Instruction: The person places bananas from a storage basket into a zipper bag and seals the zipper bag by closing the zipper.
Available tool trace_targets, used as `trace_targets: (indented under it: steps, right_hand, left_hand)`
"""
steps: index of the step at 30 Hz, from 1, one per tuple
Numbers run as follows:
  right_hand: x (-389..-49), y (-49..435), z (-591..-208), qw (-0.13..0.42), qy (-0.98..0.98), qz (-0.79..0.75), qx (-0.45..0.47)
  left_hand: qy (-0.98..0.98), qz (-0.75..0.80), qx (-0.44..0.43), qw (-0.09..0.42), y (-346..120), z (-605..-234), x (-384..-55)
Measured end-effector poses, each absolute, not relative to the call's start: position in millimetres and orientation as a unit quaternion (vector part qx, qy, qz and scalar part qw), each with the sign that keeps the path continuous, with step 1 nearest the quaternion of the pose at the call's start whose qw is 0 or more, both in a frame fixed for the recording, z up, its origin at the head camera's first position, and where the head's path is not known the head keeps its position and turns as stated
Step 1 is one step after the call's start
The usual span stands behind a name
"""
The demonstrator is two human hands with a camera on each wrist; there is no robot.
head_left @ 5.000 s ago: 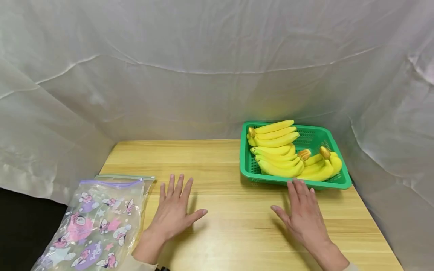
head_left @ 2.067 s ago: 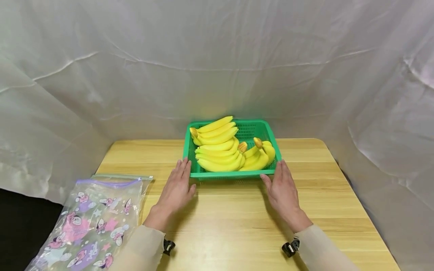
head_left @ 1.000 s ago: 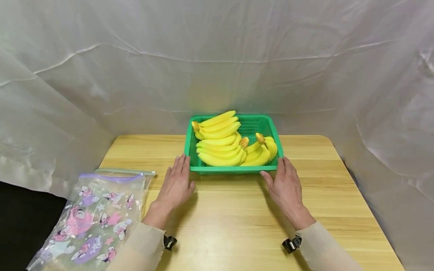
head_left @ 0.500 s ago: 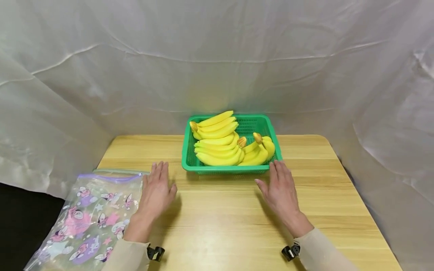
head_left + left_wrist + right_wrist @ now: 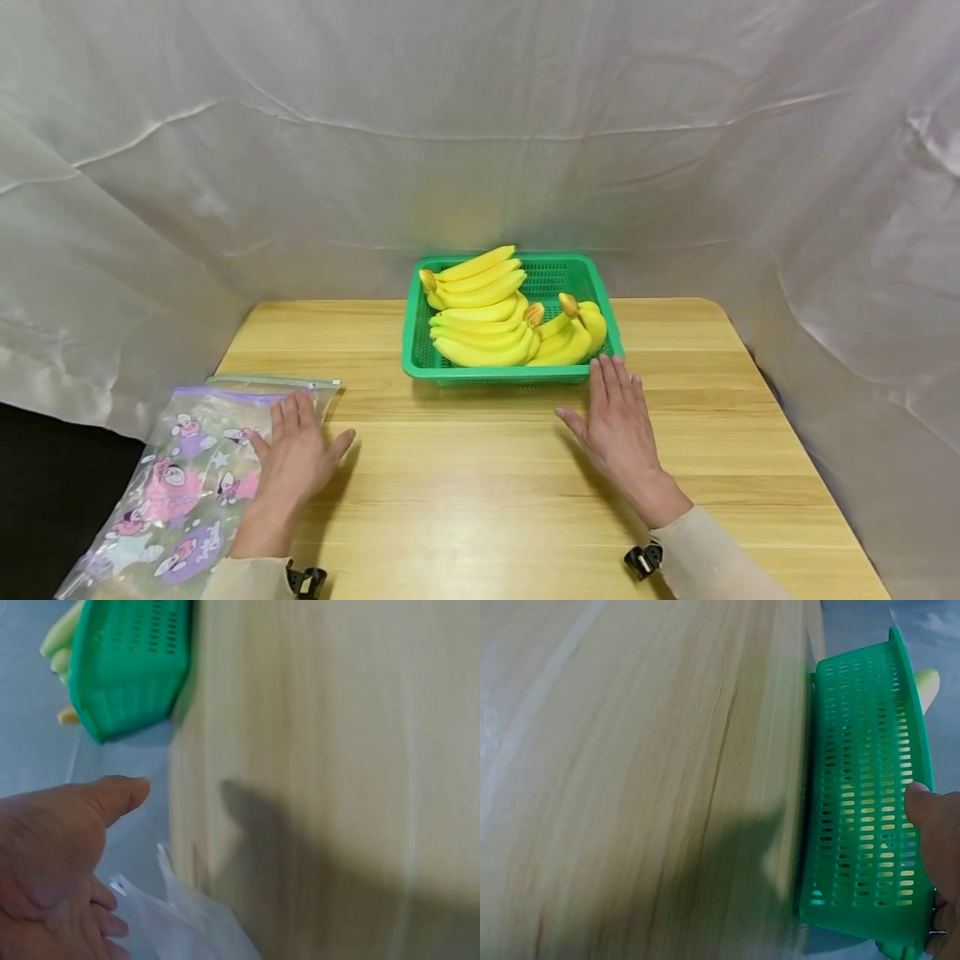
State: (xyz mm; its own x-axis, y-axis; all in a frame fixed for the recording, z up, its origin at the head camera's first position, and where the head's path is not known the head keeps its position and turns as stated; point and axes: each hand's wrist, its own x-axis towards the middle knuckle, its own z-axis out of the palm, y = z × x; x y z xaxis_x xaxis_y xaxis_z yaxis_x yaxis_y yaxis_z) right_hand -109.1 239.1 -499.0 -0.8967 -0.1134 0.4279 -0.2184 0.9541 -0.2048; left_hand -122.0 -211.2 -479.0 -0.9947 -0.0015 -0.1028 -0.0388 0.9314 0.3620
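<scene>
A green plastic basket (image 5: pixel 510 374) stands at the back middle of the table, with several yellow bananas (image 5: pixel 487 333) in bunches inside. My right hand (image 5: pixel 621 433) has its fingers extended, fingertips right at the basket's front right corner. My left hand (image 5: pixel 295 458), fingers spread and straight, is over the right part of a clear zip bag (image 5: pixel 176 492) printed with pink and purple cartoon figures. It holds nothing. In the left wrist view the bag's upper corner (image 5: pixel 187 919) shows beside the fingers. The basket's slotted side (image 5: pixel 862 787) fills the right of the right wrist view.
The wooden table (image 5: pixel 465 500) has a grey cloth (image 5: pixel 480 167) hung behind it and at both sides. A black area (image 5: pixel 60 500) lies at the lower left, beside the bag. Each wrist carries a small black device (image 5: pixel 642 561).
The basket moved from the right to the back middle between both hands. Then the left hand left its corner and moved left over the bag; the right hand shifted slightly.
</scene>
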Motion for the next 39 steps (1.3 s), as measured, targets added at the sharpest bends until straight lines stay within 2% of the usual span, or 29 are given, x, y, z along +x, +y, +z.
trace_targets:
  steps: [7, 10, 24, 33, 39]
  right_hand:
    - [-108, 240, -497, 0.21, -0.966, 0.122, 0.088]
    - [-108, 241, -496, 0.205, -0.967, 0.121, 0.086]
    - [-109, 243, -497, 0.207, -0.967, 0.118, 0.091]
    - [-108, 243, -496, 0.209, -0.966, 0.119, 0.093]
    - [-109, 243, -494, 0.199, -0.968, 0.121, 0.089]
  left_hand:
    - [0.975, 0.196, -0.032, 0.103, -214, -488, -122]
    - [0.973, 0.203, -0.029, 0.104, -210, -488, -122]
    - [0.984, 0.17, 0.043, -0.02, -206, -491, -119]
    - [0.975, 0.216, 0.045, -0.036, -200, -483, -114]
    - [0.97, 0.217, 0.083, -0.07, -179, -471, -104]
